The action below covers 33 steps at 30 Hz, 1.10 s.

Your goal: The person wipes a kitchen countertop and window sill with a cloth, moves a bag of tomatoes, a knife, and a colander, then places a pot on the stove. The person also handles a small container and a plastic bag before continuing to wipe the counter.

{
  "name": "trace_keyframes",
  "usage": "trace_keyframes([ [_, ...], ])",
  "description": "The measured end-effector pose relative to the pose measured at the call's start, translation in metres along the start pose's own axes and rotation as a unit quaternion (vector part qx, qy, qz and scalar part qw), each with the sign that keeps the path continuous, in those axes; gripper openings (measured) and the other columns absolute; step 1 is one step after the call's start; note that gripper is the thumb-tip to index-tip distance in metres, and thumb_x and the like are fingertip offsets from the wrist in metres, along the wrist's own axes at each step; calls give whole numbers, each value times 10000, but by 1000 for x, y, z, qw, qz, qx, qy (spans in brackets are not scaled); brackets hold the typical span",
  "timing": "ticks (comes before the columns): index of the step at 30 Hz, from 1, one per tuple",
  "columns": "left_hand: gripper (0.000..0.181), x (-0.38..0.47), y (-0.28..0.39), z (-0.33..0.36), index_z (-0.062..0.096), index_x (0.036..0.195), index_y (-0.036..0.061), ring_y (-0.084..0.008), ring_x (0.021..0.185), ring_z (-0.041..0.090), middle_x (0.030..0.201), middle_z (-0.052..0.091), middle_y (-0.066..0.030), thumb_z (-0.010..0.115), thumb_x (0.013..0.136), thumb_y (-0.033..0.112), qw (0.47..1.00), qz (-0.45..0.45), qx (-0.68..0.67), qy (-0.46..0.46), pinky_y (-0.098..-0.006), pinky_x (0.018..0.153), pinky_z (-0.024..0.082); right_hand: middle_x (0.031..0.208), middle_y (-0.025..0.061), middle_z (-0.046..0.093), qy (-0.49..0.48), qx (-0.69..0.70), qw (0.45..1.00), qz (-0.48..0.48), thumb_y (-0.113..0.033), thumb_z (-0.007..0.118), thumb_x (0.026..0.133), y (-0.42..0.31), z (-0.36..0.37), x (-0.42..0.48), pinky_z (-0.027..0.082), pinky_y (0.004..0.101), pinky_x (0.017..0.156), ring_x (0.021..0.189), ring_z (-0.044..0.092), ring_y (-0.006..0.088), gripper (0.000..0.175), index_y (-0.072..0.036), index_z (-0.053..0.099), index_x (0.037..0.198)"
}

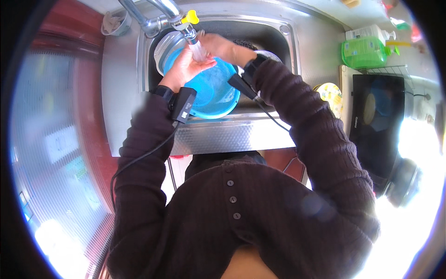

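Observation:
Water runs from the metal faucet [190, 33], which has a yellow handle, onto my left hand [190, 64]. That hand is palm up under the stream with its fingers apart, holding nothing. My right hand [217, 47] is raised just right of the stream, close to the left one; its fingers are blurred, so their pose is unclear. Below both hands a blue plastic basin with a mesh colander [216, 90] sits in the steel sink [278, 40]. A pale plastic container [162, 52] lies at the basin's left, partly covered. Behind my right wrist are a dark scrubber-like thing and a round rim.
A small bowl [122, 26] holding a pale cloth-like thing stands at the back left. Right of the sink are a green pump bottle [364, 52], a white pump bottle [364, 32], a pineapple-patterned round item [329, 96] and a black appliance [376, 125].

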State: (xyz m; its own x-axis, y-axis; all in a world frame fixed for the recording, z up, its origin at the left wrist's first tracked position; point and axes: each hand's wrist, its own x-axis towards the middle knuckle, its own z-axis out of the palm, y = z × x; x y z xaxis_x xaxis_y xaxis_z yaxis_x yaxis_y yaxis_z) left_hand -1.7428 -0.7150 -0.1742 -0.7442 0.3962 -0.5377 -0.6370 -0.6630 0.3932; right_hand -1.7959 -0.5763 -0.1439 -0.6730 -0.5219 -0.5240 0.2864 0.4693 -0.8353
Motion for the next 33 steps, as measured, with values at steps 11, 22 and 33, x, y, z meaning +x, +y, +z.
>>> trace_keyframes([
  [11,233,-13,-5,4,597,998,63,-105,666,539,852,597,-35,692,802,147,996,-64,39,39,-192,488,408,792,76,636,-21,-168,984,-49,-191,477,855,-29,-50,45,460,326,522,589,543,173,226,-40,641,890],
  [22,224,-40,0,34,571,953,27,-121,708,556,833,576,-43,691,772,84,995,-65,69,-42,-231,686,473,1264,167,465,29,-430,866,-255,-121,605,731,-51,-62,-10,430,399,878,1129,461,340,612,-145,397,1306],
  [33,245,-51,22,108,570,944,-25,-22,613,398,761,492,18,636,837,186,905,-223,310,-189,-146,476,298,1163,90,487,165,-514,661,-522,-142,573,766,-9,-43,-125,554,318,617,855,592,251,655,-215,310,1361],
])
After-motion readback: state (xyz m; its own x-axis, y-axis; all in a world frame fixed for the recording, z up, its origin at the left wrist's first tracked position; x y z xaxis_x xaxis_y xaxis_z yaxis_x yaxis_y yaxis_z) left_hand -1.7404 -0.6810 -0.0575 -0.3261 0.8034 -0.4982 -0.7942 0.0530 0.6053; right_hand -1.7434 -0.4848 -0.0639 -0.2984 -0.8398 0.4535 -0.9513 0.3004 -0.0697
